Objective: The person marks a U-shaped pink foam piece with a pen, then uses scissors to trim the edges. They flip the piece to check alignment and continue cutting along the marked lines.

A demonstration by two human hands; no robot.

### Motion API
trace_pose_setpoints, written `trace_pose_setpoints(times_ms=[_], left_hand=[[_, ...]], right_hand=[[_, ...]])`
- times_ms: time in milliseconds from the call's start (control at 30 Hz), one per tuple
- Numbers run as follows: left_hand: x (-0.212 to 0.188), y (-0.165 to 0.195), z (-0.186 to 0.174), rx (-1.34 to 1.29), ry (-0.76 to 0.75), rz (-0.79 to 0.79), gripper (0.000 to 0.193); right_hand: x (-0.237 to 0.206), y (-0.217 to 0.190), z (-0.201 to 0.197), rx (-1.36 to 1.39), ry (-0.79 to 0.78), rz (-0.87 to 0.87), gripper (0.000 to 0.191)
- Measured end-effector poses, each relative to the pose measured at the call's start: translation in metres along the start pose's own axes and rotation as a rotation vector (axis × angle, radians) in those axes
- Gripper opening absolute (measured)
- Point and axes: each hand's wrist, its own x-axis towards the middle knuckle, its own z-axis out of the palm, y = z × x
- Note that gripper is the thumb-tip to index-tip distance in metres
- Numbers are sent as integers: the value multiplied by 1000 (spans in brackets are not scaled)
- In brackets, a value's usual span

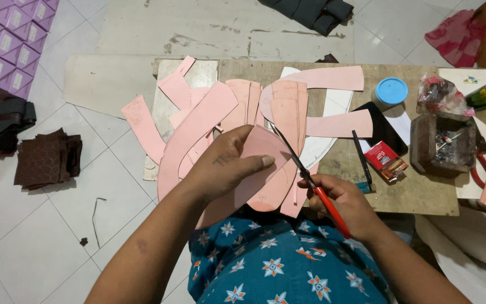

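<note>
1. My left hand (226, 166) pinched a pink sheet piece (254, 180), thumb pressed flat on top and the other fingers curled under it. The piece was held up over my lap, just near of the wooden board (417, 194).
2. My right hand (341, 200) was closed around the red handles of the scissors (305, 177). The dark blades pointed far-left and met the right edge of the held piece; whether they were parted I could not tell.
3. On the board, far of my hands, lay a loose pile of pink cut shapes (209, 115): long curved strips and rounded panels, overlapping. A white shape (333, 107) showed beneath the right side of the pile.
4. To the right of the pile: a black pen (361, 160), a small red box (386, 160), a blue lid (392, 90) further off, and a brown tray (442, 143) of small bits.
5. On the floor to the left sat a stack of dark brown squares (46, 157).
6. Risk, judged: my left thumb tip lay close to the blades, so a slip could nick it.
7. Risk, judged: the piece was held at one side only; it might flex at the blades and the cut could wander off line.
</note>
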Motion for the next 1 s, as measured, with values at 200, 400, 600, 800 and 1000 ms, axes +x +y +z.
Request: trace_pose_setpoints(times_ms=[200,400,600,800,1000], left_hand=[[-2,1,1,-24,7,-27,39],[-2,1,-1,-9,2,-32,38],[-3,-1,-2,-51,-12,-14,41],[-4,-1,-2,-66,-23,-16,43],[-3,-2,-4,-47,-30,4,46]], right_hand=[[-3,-3,1,-107,48,8,42],[-4,-4,2,-129,66,4,40],[-5,-2,1,-115,55,-11,39],[-6,-3,0,-107,57,-8,41],[-7,-6,0,-172,83,15,39]])
